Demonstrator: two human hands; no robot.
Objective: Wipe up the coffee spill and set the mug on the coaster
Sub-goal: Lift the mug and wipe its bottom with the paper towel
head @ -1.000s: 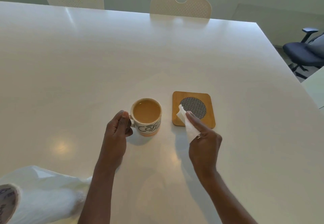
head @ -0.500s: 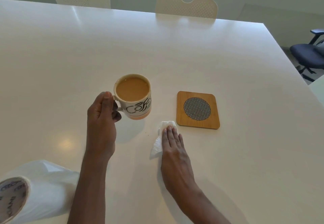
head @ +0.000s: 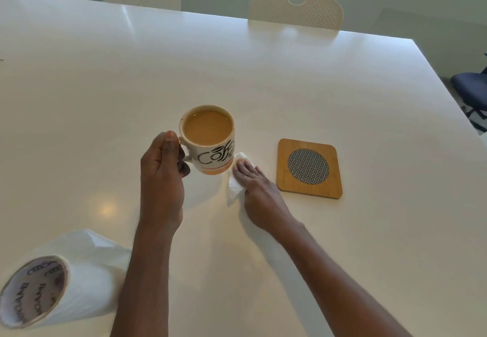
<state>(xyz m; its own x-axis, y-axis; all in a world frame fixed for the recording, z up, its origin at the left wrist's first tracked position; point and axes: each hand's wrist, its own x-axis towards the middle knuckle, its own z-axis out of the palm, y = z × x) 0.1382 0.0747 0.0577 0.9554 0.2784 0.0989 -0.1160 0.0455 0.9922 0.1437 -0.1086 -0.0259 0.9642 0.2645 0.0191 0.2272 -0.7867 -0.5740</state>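
Observation:
My left hand (head: 162, 173) grips the handle of a white mug (head: 210, 149) with black lettering, full of milky coffee, held a little above the white table (head: 237, 73). Just right of the mug, my right hand (head: 257, 191) lies flat with fingers together, pressing a white paper napkin (head: 233, 187) onto the tabletop. The square wooden coaster (head: 309, 168) with a round mesh centre lies bare to the right of that hand. No spill shows around the napkin.
A roll of paper towels (head: 60, 281) lies on its side at the near left. Two cream chairs (head: 296, 7) stand at the far edge. A dark office chair (head: 471, 89) sits beyond the table's right edge.
The mug was lifted off the table and is held higher now. My right hand came off the coaster, laid the napkin flat left of it, and slid it forward toward the mug.

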